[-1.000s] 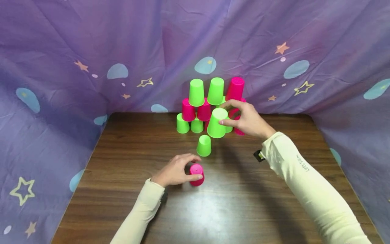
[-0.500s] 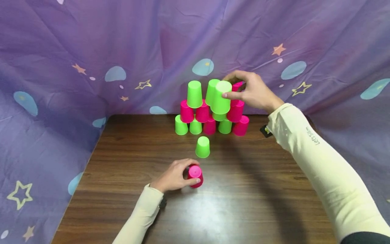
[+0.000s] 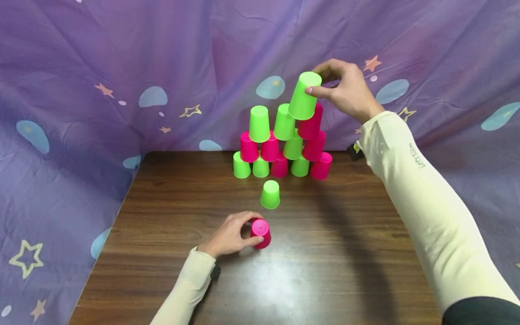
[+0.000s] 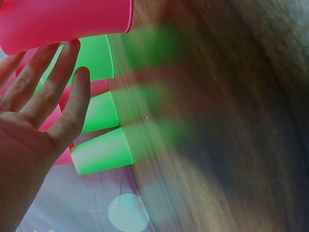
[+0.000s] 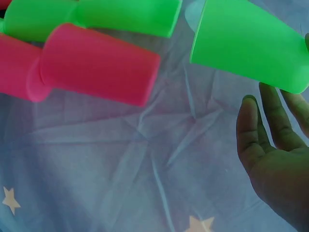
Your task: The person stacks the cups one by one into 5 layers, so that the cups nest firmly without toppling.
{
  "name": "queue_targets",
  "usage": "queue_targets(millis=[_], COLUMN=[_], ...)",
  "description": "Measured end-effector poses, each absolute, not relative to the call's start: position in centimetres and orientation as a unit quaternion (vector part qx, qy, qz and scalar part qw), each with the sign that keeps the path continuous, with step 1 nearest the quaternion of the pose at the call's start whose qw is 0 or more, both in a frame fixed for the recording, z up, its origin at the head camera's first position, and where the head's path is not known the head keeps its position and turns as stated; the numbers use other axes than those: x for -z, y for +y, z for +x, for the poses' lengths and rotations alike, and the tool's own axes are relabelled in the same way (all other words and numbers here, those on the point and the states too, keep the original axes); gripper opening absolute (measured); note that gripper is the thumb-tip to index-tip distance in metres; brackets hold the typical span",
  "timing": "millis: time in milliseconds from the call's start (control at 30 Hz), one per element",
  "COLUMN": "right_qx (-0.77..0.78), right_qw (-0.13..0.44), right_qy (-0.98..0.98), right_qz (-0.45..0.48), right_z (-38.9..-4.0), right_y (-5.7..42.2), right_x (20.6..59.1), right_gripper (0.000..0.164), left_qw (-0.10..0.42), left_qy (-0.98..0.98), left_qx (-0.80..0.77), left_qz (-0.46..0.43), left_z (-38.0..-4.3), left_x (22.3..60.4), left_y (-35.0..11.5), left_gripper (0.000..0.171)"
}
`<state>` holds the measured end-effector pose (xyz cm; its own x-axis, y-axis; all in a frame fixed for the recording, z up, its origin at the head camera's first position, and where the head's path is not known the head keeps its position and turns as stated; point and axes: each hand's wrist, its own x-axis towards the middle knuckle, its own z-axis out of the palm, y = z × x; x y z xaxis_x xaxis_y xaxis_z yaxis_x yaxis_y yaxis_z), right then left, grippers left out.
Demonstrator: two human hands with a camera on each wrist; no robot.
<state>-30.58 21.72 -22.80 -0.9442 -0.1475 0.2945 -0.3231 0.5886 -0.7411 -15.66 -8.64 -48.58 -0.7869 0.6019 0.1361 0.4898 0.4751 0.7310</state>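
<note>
My right hand (image 3: 345,88) pinches an upturned green cup (image 3: 304,97) between thumb and fingers. It is held tilted, just above the top row of a cup pyramid. That row has two green cups, the left one (image 3: 259,124) fully in view, and a pink cup (image 3: 312,123) partly behind the held cup. In the right wrist view the held green cup (image 5: 251,46) is apart from the stacked pink cup (image 5: 99,65). My left hand (image 3: 231,234) grips an upturned pink cup (image 3: 261,234) on the table, thumb in front and fingers behind.
A single upturned green cup (image 3: 270,195) stands between the pyramid and my left hand. The pyramid's lower rows hold several green and pink cups, such as the bottom pink cup (image 3: 321,166). A purple patterned cloth (image 3: 183,67) hangs behind the wooden table (image 3: 170,203).
My right hand has lifted the green cup from in front of the pyramid to above its top row, tilting it. My left hand has stayed at the pink cup.
</note>
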Motion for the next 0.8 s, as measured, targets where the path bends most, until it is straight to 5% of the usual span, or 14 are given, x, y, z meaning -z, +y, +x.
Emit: queue_targets(millis=[800], right_qx=[-0.362], right_qw=[0.095], right_qy=[-0.927], right_qz=[0.031], right_z=[-33.5], right_y=[21.1], right_x=[23.0], right_gripper=[0.056], left_qw=[0.058], left_qy=[0.856], left_qx=[-0.402], left_qz=[0.321], left_z=[-15.3], left_x=[49.0], left_y=[-8.4], left_gripper=[0.042])
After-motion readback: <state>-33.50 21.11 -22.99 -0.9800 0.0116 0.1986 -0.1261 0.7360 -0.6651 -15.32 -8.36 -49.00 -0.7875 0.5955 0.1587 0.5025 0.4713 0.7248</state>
